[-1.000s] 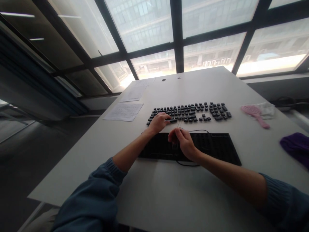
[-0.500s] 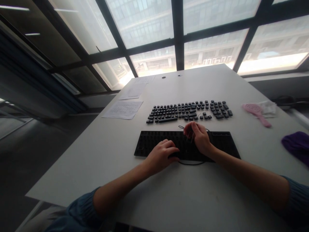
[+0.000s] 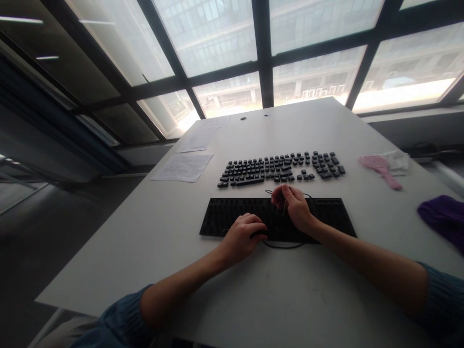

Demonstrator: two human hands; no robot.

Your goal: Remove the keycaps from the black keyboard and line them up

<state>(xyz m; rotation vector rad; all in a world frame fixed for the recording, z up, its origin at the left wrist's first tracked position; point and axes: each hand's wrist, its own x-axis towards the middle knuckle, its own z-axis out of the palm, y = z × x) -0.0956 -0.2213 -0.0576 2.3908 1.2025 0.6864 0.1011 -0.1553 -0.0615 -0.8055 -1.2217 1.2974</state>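
A black keyboard base lies across the white table. My left hand rests on its front edge, fingers curled round that edge, so it is gripping the base. Over the middle of the base, my right hand is closed on a thin wire tool, whose prongs point down toward the base. Behind the base, loose black keycaps are laid out in rows. Part of a thin black cable shows at the front edge of the base.
Printed papers lie at the left of the table. To the right are a pink round-headed item with a handle, a whitish crumpled wrapper and a purple cloth. Windows stand beyond the far edge.
The view has shifted slightly. My right hand and the wire tool have moved a little over the base; my left hand keeps its place on the front edge.
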